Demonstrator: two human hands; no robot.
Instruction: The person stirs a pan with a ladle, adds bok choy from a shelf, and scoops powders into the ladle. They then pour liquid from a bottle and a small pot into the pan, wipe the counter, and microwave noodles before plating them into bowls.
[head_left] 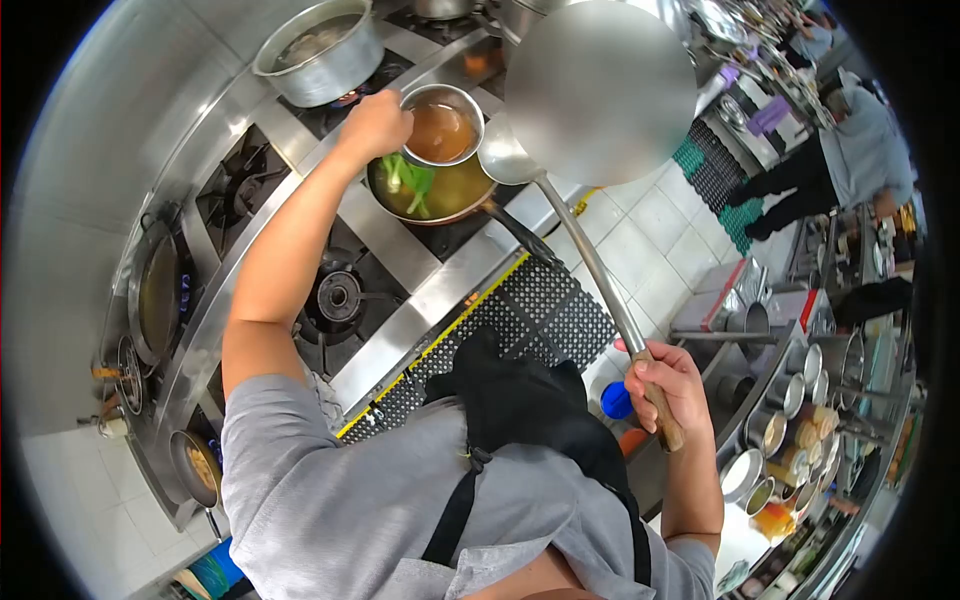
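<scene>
Two hands work around the pan [455, 195] of broth and greens [405, 180] on the stove [340, 295]. At the pan's far rim, the left hand [375, 125] has its fingers closed on the edge of a small steel bowl [440, 125] of brown liquid, held just above the pan. Well away from the pan, the right hand [665, 385] grips the wooden handle of a ladle [505, 160]. The ladle's long shaft points straight at the pan, and its cup sits just beside the rim, nearly touching the bowl.
</scene>
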